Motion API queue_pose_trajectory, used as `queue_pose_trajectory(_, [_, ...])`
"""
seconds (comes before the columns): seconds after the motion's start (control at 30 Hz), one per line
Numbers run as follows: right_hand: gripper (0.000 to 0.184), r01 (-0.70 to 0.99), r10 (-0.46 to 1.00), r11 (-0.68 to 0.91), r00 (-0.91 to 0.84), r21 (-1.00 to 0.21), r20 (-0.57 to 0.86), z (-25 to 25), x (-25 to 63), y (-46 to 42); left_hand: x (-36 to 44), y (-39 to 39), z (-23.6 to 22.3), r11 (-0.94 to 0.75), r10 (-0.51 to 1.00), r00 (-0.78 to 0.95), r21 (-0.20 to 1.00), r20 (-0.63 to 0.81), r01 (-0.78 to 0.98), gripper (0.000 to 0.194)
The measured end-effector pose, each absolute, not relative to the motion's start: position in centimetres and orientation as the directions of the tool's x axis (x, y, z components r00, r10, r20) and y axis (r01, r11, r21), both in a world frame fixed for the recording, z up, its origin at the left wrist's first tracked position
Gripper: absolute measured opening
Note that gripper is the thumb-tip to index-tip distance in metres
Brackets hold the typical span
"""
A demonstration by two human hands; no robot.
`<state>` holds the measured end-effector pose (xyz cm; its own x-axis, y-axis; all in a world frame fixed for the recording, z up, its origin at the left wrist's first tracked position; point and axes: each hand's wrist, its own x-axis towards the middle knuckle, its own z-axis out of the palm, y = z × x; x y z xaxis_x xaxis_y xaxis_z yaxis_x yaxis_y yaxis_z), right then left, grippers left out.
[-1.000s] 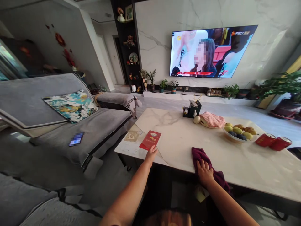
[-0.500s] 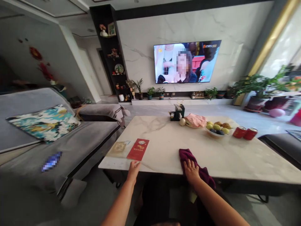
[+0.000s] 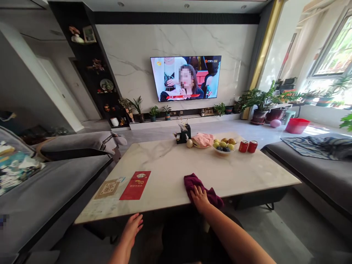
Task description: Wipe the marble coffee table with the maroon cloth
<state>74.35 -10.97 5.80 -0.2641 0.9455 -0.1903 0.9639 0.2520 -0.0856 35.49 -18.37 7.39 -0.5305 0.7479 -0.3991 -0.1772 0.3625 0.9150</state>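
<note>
My right hand (image 3: 200,197) lies flat, fingers spread, palm down on the maroon cloth (image 3: 202,189), pressing rather than pinching it; the cloth is bunched under my palm at the near edge of the marble coffee table (image 3: 176,165), and I judge the flat press is what gives it contact for a wipe. My left hand (image 3: 132,227) is open, fingers loosely spread, holding nothing, hanging just below the table's near edge, off the top. Up and left of the left hand a red envelope (image 3: 135,185) lies flat on the table, with a tan QR-code card (image 3: 107,188) just beside it on its far-left side; both look to sit under a clear sheet, can't confirm. Well beyond the right hand, at the table's far end: a fruit bowl (image 3: 224,145) with pears and dark plums, two red cans (image 3: 248,146) to its right touching each other, a pink cloth (image 3: 202,139) to its left, then a small black holder (image 3: 183,134). The things are crowded at the far end; the stretch ahead of the cloth is bare top. Surface is pale veined stone, glossy. Grey sofas (image 3: 46,183) flank both sides, a wall TV (image 3: 186,77) is on straight ahead against a marble wall, potted plants (image 3: 260,102) and a window to the right.
</note>
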Motion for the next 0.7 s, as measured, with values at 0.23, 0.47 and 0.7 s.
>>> queue_pose_trajectory(0.23, [0.094,0.964,0.944,0.256,-0.266,-0.074,-0.195,7.3,75.9,-12.4,36.8,-22.1,5.9,0.404,0.817,-0.414,0.911,-0.402,-0.087,0.031])
queue_pose_trajectory(0.47, [0.077,0.973,0.962,0.217,-0.226,-0.071,-0.152,8.4,75.3,-12.7,35.6,-26.6,7.4,0.307,0.897,-0.350,0.950,-0.270,0.056,0.060])
queue_pose_trajectory(0.7, [0.081,0.987,0.980,0.154,-0.157,-0.033,-0.123,8.2,73.8,-13.2,34.8,-29.8,11.5,0.221,0.927,-0.330,0.971,-0.179,0.095,0.078])
